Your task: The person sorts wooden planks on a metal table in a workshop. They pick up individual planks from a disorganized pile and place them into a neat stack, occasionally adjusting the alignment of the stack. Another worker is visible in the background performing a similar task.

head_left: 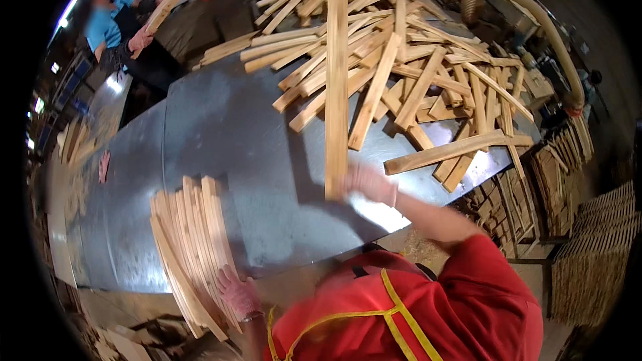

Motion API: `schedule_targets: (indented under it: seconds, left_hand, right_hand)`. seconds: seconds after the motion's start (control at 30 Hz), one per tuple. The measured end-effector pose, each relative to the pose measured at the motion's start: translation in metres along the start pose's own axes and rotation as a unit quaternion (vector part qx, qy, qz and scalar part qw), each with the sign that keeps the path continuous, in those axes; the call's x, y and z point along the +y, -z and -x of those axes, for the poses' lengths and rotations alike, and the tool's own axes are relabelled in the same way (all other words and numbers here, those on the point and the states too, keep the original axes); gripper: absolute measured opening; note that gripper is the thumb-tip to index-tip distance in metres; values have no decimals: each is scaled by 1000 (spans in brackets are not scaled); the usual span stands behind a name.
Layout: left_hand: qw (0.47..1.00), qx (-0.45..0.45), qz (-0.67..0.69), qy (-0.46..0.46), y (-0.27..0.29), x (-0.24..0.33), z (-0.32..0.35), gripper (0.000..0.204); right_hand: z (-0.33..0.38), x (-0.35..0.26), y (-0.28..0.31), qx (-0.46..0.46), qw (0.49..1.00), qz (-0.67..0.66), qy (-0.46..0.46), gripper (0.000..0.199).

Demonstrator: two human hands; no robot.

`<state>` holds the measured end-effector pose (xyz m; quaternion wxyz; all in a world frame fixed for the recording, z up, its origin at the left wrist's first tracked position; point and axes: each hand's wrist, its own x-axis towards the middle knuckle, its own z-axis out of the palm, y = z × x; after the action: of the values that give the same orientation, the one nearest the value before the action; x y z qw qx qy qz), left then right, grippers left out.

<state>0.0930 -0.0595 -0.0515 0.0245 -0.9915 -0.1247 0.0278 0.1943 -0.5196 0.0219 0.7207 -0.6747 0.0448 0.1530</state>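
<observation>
1. Nearest the camera, the left hand (237, 293), in a pink knit glove, rests at the near end of a fanned stack of thin wooden slats (190, 254) at the near edge of the bench (227, 140). The fingers lie against the stack's lower end; whether they curl around it or only press on it I cannot tell.
2. The stack stands on edge, its slats side by side and leaning slightly, overhanging the near rim of the grey sheet-metal bench.
3. Further in, the right hand (371, 184), also gloved and blurred, sits at the near end of a long wooden slat (336, 87). The fingers appear closed on that end, though the blur hides the exact grip.
4. This long slat runs straight away from the person, its far end lying over a loose pile of slats (408, 60).
5. The pile covers the far right part of the bench, slats crossing at all angles.
6. Beyond the bench at the far left, another person in a blue top (103, 27) holds a slat.
7. To the right, stacked slats (568, 160) sit below a flexible hose (548, 33).
</observation>
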Motion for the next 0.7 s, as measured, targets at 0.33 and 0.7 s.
schedule_targets:
  seconds: [0.33,0.7]
  left_hand:
    - [949,5,194,-249,-16,133,9,82]
    - [949,-40,183,-254,26,255,11,80]
  right_hand:
    - [-54,-58,251,540,829,138,-44,72]
    - [-79,32,209,369,874,-313,41,47]
